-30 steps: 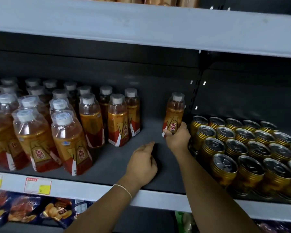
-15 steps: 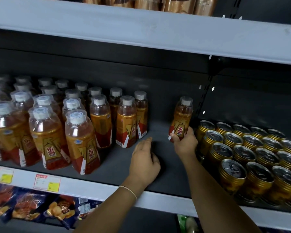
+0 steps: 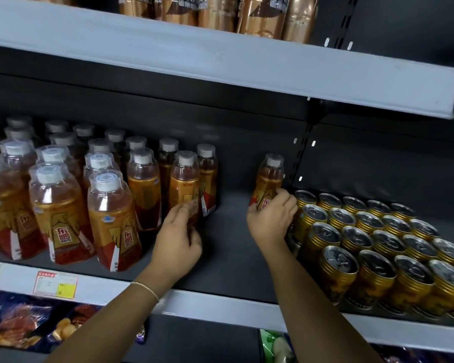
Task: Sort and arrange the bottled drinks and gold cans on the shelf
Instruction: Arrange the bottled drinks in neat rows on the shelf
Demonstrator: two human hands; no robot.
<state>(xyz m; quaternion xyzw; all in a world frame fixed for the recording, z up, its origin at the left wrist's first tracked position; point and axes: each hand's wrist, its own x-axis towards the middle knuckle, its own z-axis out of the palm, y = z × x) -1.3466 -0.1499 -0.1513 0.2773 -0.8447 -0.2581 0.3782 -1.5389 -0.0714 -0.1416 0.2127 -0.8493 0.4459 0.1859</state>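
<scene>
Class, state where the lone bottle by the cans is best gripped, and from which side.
Round its labelled lower body, from the front: the lone bottle stands on its base, cans crowd its right, its top tapers. The right hand holds it there.

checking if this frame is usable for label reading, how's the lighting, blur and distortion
Head view: the wide-angle lens tilts the grey upper shelf edge; head view: the back panel is dim, rear bottle caps look soft; head view: the gold can tops catch pale glare; head view: the front bottle label reads sharp, the price tag is blurred.
</scene>
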